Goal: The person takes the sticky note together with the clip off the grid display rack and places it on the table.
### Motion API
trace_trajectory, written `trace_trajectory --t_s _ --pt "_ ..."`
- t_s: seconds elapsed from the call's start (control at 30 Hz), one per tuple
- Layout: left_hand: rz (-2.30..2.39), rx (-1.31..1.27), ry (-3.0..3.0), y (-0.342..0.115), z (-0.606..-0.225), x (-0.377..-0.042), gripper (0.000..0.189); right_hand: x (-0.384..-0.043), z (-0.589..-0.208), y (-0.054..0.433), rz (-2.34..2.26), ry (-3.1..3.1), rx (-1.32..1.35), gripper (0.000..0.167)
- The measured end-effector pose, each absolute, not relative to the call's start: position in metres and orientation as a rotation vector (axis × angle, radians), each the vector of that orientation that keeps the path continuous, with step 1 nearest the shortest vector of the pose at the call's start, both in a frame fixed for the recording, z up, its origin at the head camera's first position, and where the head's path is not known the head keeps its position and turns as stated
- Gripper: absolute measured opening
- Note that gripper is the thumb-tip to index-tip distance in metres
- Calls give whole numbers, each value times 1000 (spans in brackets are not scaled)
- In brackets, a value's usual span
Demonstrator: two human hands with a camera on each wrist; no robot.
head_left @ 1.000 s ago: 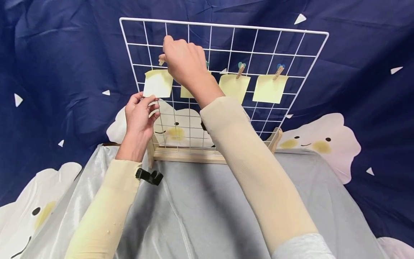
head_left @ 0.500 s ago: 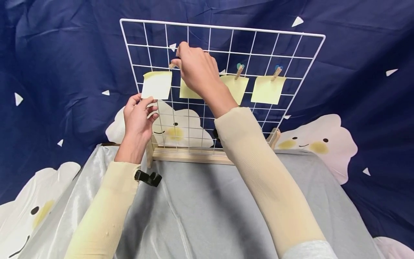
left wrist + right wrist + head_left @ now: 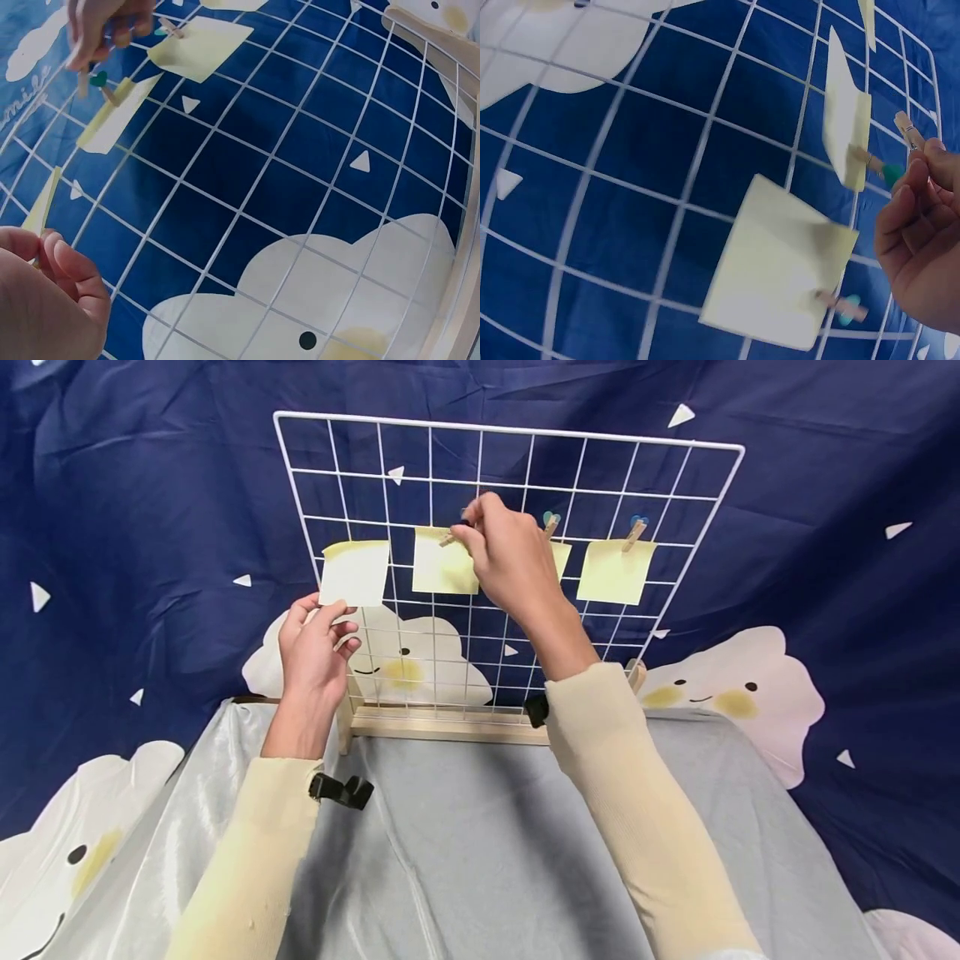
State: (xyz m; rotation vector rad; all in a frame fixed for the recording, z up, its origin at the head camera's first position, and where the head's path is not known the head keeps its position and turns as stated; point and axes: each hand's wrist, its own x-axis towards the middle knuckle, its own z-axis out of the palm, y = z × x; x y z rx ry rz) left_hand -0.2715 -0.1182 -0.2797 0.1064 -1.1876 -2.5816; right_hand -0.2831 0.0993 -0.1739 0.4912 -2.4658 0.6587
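Note:
My left hand [image 3: 313, 647] pinches the lower edge of a pale yellow sticky note [image 3: 354, 575] between thumb and finger, at the left of a white wire grid [image 3: 510, 427]. No clothespin shows on this note. My right hand [image 3: 513, 556] pinches a small wooden clothespin [image 3: 909, 131] at the upper corner of the second sticky note [image 3: 435, 568]. That second note bears its own clothespin [image 3: 866, 159] with a teal heart. A third note [image 3: 772, 270] and a fourth note [image 3: 617, 571] hang to the right, each clipped on by a heart clothespin.
The grid stands upright in a wooden base [image 3: 450, 725] on a table with a grey cloth [image 3: 457, 827]. Behind it hangs a dark blue curtain [image 3: 150, 485] with white clouds and triangles. A black wrist camera strap [image 3: 341, 789] sits on the left sleeve.
My right hand, with the clothespin, has moved right and down from above the first note to the second. The left hand still holds the first note's lower edge.

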Motion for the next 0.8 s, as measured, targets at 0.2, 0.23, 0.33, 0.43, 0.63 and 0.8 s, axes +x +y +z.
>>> trace_trajectory --t_s 0.2,0.23,0.33,0.43,0.63,0.8 --pt "-2578 90 -1139 -126 -286 -259 21 -273 -195 123 828 -2416 475 25" --pt "-2578 95 -1129 -128 -288 -257 20 -271 -199 127 849 -2410 471 25" --pt "-2572 134 -1120 -134 -296 -250 22 -267 -212 141 903 -2394 450 23" --pt "-2570 180 -1107 -141 -304 -245 25 -260 -221 155 958 -2340 427 22" --pt "-2573 234 -1053 -153 -319 -238 27 -247 -236 181 1012 -2234 359 22" --pt "-2574 250 -1026 -159 -326 -235 26 -239 -252 200 999 -2241 279 25"
